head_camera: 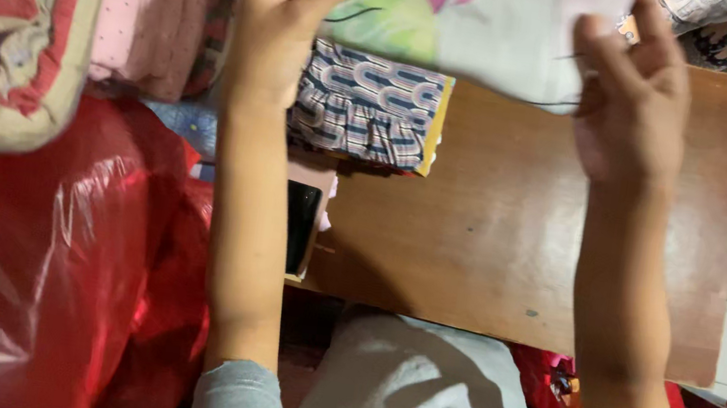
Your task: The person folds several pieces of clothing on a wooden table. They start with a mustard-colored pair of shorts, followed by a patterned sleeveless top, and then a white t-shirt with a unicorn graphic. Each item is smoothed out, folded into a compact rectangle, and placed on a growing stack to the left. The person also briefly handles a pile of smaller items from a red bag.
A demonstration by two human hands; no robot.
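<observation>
Left hand: the left hand (281, 11) is raised over the far edge of the table (508, 242), its thumb and fingers pinched on the left end of a light printed cloth (489, 29).
Right hand: the right hand (634, 104) pinches the right end of the same cloth, thumb in front and the fingers behind the fabric.
Cloth held: one piece, pale grey-white with green and pink patches and thin dark lines; it stretches between the two hands, above the table and at the top of the view, so its upper part runs out of the picture.
Position to the hands: the cloth lies between them and touches both; its lower edge hangs just above the folded garment below.
Folded garment: one, with a blue, white and dark wavy pattern and a yellow edge (367, 106), lying on the table near the left hand and under the held cloth.
Table: one brown wooden table, worn and scuffed at its top right corner.
Phone: one dark phone (299, 224) at the left edge of the table, just beside the left forearm.
Red plastic bags: a bulky mass of red plastic (94, 262) left of the table; how many bags it holds I cannot tell.
Stacked textiles: a striped red and cream bundle (14, 18) and a pink dotted one (155, 8) at the upper left, side by side.
Hands counted: two, both the person's own.
</observation>
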